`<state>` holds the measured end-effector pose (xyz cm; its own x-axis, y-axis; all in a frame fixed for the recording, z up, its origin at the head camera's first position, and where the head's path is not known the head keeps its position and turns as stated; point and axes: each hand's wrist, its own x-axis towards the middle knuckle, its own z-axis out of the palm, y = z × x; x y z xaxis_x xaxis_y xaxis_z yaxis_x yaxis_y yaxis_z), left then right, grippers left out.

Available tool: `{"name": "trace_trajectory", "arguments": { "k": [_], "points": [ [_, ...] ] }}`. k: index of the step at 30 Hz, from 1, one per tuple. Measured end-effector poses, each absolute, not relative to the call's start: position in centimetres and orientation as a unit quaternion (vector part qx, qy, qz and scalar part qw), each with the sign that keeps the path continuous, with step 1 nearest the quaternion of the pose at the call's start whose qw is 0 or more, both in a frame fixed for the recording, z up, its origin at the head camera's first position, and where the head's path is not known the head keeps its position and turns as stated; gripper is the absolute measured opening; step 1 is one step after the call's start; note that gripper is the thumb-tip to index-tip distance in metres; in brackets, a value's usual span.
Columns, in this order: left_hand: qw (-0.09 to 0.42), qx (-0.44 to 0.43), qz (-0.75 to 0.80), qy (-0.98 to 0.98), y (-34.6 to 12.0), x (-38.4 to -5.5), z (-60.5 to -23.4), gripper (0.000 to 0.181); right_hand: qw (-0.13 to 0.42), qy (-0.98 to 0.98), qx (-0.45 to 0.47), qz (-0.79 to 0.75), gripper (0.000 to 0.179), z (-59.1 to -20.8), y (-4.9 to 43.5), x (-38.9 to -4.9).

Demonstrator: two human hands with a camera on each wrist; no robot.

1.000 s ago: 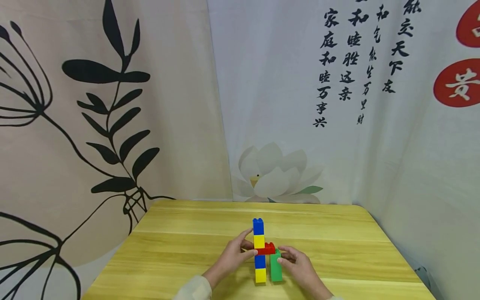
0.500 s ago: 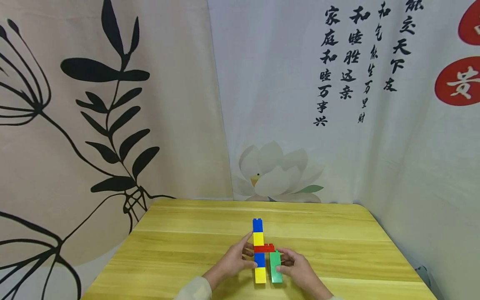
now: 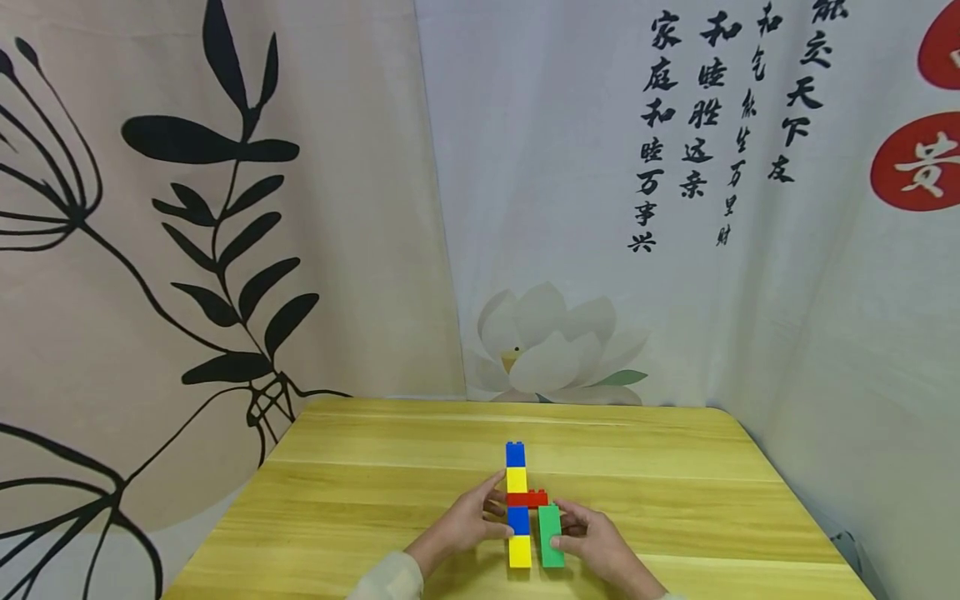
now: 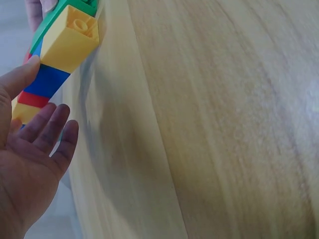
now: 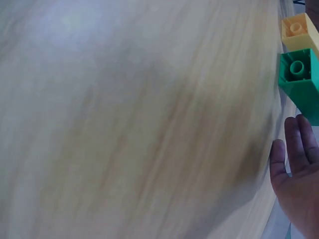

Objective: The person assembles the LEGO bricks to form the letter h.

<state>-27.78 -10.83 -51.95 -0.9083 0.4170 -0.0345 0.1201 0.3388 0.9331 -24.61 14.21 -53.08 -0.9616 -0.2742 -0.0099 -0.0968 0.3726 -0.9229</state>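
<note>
In the head view my left hand holds a column of toy building bricks, thumb against the lower blue brick. The column runs from a yellow brick at the bottom, through blue, a red brick and an upper yellow brick, to a top blue brick. The red brick juts out rightward. Below its jutting end is a tall green brick, pinched by my right hand. Whether green and red are joined, I cannot tell. The wrist views show the hollow undersides of the yellow brick and green brick.
A wood-grain table lies beneath both hands. Behind it hangs a pale curtain with printed leaves, a flower and dark characters. The bricks are held off the tabletop.
The left thumb has slid down from the red brick to the lower blue one. The green brick's studs, visible earlier, no longer show. The column's top has dropped slightly.
</note>
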Motion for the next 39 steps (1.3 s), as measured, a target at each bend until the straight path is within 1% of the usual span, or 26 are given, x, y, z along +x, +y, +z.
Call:
{"name": "trace_trajectory", "arguments": {
  "k": [6,13,19,29,39],
  "points": [
    [0.135,0.177,0.549,0.805,-10.99,-27.66,-52.19,0.086,0.090,0.830,-0.111,-0.540,0.066,-53.20,14.28,-24.60],
    [0.136,0.184,0.545,0.807,-11.12,-27.79,-52.69,0.084,0.090,0.820,-0.144,-0.547,0.065,-53.52,14.56,-24.40],
    [0.136,0.190,0.540,0.808,-11.15,-27.80,-52.76,0.080,0.089,0.823,-0.148,-0.542,0.064,-53.50,14.53,-24.25],
    [0.167,0.177,0.521,0.818,-11.21,-27.80,-52.54,0.070,0.105,0.836,-0.111,-0.527,0.062,-53.45,14.03,-24.37],
    [0.164,0.173,0.520,0.820,-11.24,-27.61,-52.80,0.066,0.104,0.848,-0.099,-0.510,0.060,-53.49,13.89,-24.54]
  ]
}}
